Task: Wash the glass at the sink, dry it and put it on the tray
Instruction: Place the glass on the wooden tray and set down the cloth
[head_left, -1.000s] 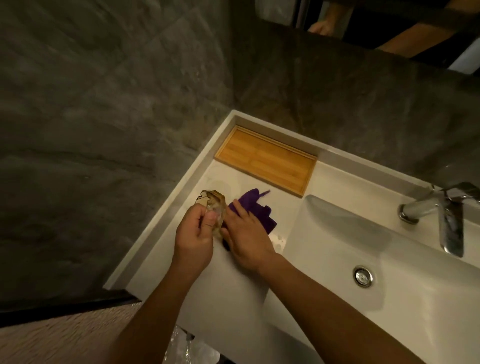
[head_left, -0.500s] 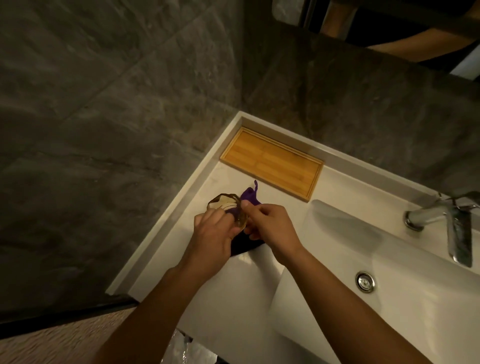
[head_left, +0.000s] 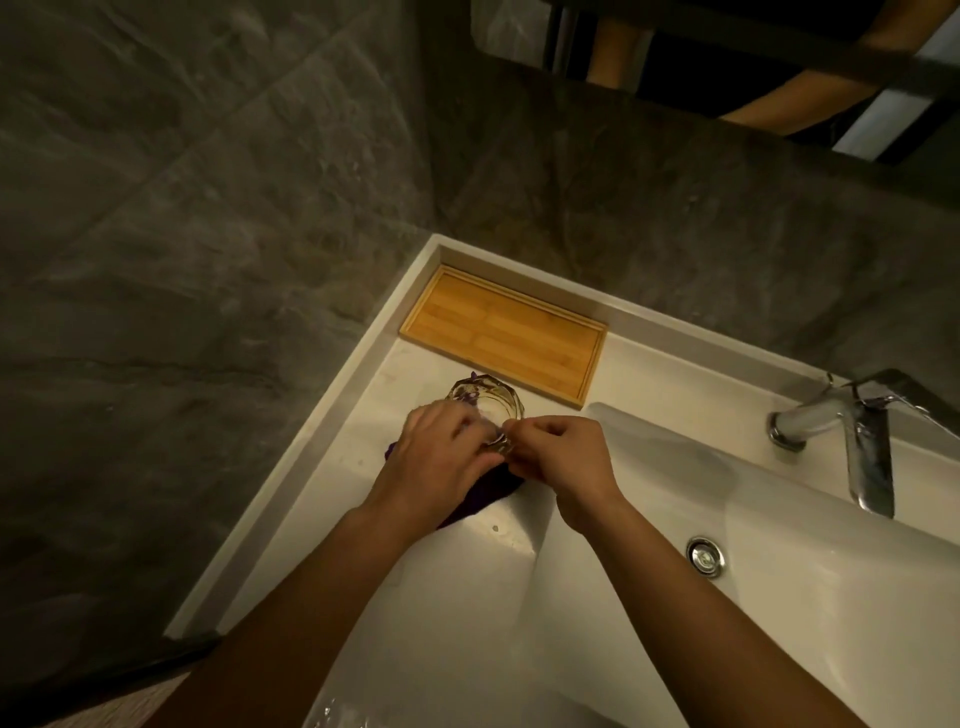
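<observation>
A clear faceted glass (head_left: 488, 408) is held over the white counter, its mouth turned toward the camera. My left hand (head_left: 441, 462) wraps around its near side, with a dark purple cloth (head_left: 488, 491) bunched under the palm. My right hand (head_left: 563, 457) pinches the glass's rim at the right, fingers curled; whether it also grips cloth is hidden. A bit of purple shows through the glass. The bamboo tray (head_left: 504, 338) lies just beyond the glass in the counter's back left corner, with nothing on it.
The white basin (head_left: 753, 519) with its drain (head_left: 705, 556) lies to the right, under a chrome faucet (head_left: 857, 441). Dark stone walls close in the left and back. Above the back wall a mirror (head_left: 727, 47) reflects arms.
The cloth was lifted off the counter and gathered under the glass. Both hands closed together on the glass, which turned its mouth toward the camera.
</observation>
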